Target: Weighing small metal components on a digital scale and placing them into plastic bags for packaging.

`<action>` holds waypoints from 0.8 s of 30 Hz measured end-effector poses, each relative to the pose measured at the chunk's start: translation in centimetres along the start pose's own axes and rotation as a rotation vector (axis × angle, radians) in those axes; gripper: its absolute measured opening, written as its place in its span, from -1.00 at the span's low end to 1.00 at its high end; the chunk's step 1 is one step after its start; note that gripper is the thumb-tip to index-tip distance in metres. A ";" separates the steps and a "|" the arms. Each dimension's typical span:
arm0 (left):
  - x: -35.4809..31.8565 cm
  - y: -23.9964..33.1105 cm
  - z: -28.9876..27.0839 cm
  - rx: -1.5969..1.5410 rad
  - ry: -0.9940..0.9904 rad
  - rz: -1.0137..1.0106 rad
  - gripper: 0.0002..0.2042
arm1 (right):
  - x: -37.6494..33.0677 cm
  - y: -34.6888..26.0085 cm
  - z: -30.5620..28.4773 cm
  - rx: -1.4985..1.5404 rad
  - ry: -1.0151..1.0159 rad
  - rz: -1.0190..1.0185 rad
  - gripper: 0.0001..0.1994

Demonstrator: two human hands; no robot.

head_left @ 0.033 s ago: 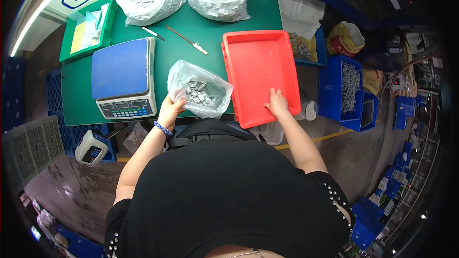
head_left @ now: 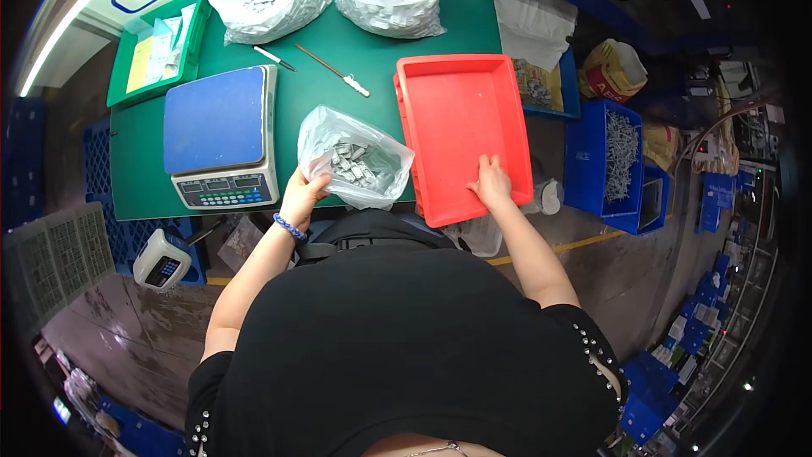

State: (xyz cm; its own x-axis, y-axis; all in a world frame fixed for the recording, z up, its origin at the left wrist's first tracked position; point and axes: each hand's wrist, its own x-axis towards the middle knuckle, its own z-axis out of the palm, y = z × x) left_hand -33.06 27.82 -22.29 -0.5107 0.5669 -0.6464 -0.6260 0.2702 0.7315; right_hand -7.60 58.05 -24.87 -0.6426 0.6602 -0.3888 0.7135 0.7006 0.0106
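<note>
A clear plastic bag (head_left: 317,140) with its mouth spread wide sits at the table's near edge, with small grey metal pieces (head_left: 356,164) inside. My left hand (head_left: 303,195) pinches the bag's near left rim between thumb and fingers. To the right, a shallow red tray (head_left: 461,110) reaches past the table's near edge, its floor showing no pieces. My right hand (head_left: 491,183) lies over the near part of the tray, thumb apart from the fingers, with nothing visible in it. Whether its fingertips press on the tray floor is hard to tell.
A blue-topped weighing scale (head_left: 216,123) stands left of the bag. Behind are a green bin (head_left: 161,59) with papers, a pen (head_left: 274,58), a brush-like stick (head_left: 334,70) and two filled bags (head_left: 264,8). Blue bins (head_left: 605,156) of metal parts stand at right.
</note>
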 end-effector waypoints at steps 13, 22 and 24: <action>-0.5 -0.5 -0.1 -0.030 0.024 0.030 -0.58 | -0.5 1.6 -0.5 -0.063 -0.044 0.170 -0.39; 0.0 -0.7 0.2 0.029 0.042 0.073 -0.61 | 1.1 2.6 4.2 0.238 0.170 -0.170 -0.71; 0.0 -0.7 0.3 0.035 0.040 0.134 -0.60 | 1.2 2.1 4.4 0.231 0.178 -0.230 -0.73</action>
State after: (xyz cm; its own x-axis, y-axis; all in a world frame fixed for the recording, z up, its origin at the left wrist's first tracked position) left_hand -32.39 27.83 -22.73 -0.6123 0.5681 -0.5499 -0.5300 0.2211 0.8186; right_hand -5.68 59.10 -29.33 -0.8175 0.5435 -0.1905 0.5759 0.7700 -0.2747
